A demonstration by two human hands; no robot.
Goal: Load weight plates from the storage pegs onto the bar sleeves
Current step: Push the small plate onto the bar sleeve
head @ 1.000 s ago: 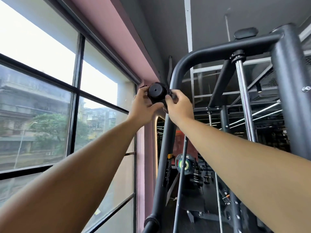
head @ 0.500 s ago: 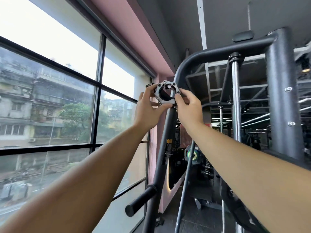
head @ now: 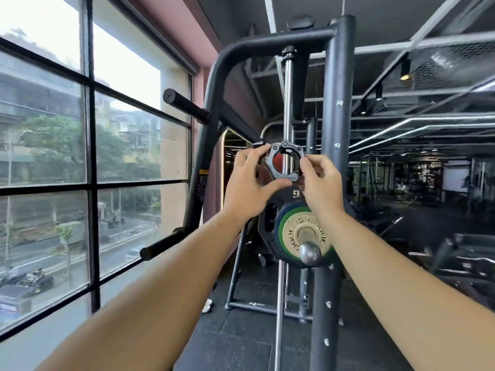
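Both hands hold a grey ring-shaped bar collar (head: 270, 167) in the air, its hole facing me. My left hand (head: 247, 187) pinches its left rim between thumb and fingers. My right hand (head: 321, 183) pinches its right rim. Below the hands the bar sleeve's chrome end (head: 310, 253) points at me, carrying a green-rimmed plate (head: 284, 228) with a brass hub and a black plate (head: 267, 218) behind it. The collar hangs above the sleeve end, apart from it.
The black rack frame (head: 332, 183) and a chrome guide rod (head: 288, 108) rise right behind the hands. Two bare black storage pegs (head: 184, 105) (head: 163, 243) stick out to the left toward a big window (head: 80, 170). Dark rubber floor (head: 241, 341) lies below.
The collar came off the upper storage peg and moved down with both hands to a spot above the loaded sleeve. My view dropped, bringing the plates and sleeve end into sight.
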